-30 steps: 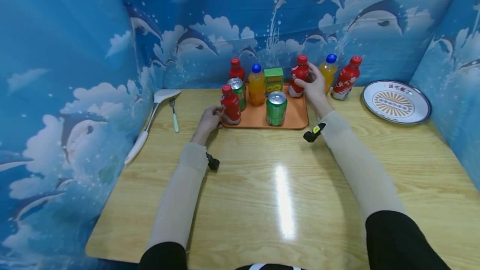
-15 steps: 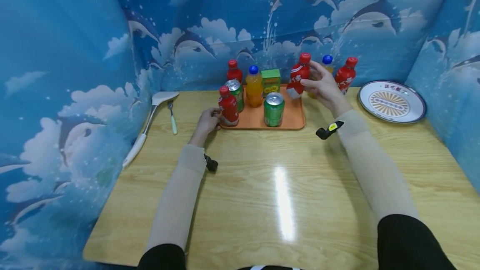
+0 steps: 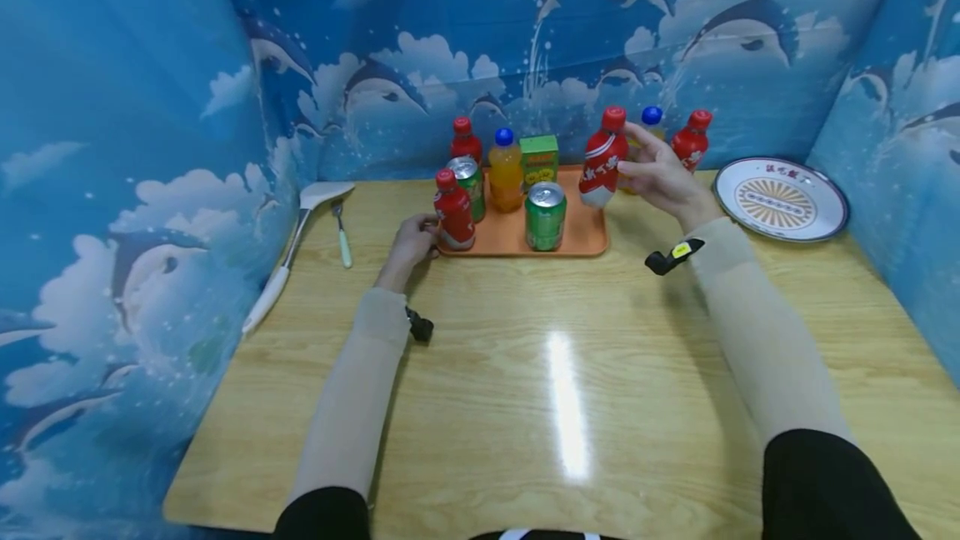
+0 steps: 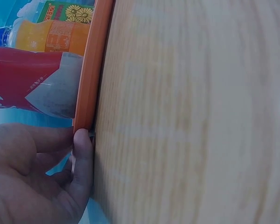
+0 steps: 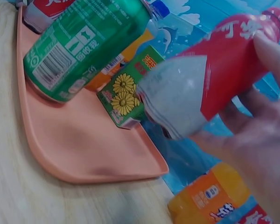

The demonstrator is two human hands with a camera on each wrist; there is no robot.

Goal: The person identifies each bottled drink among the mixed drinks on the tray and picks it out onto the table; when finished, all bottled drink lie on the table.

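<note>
My right hand (image 3: 663,173) holds a red-labelled soda bottle (image 3: 602,161) above the right end of the orange tray (image 3: 495,245). The bottle tilts, and its pale base shows clear of the tray in the right wrist view. At the tray's front left corner, my left hand (image 4: 42,172) pinches the rim between thumb and fingers. Beside it stands another red bottle (image 3: 455,215). The tray also bears a green can (image 3: 545,219) at the front, a second green can (image 3: 474,188), an orange drink bottle (image 3: 506,177), a green drink carton (image 3: 538,158) and a rear red bottle (image 3: 466,142).
Behind my right hand are an orange bottle with a blue cap (image 3: 652,117) and a red bottle (image 3: 690,140), both partly hidden. A patterned plate (image 3: 780,199) lies at the right. On the left lie a white spatula (image 3: 281,273) and a small fork (image 3: 342,236).
My right hand has lifted the red bottle off the tray, tilted it and brought it slightly right and nearer. The left hand stays at the tray's corner.
</note>
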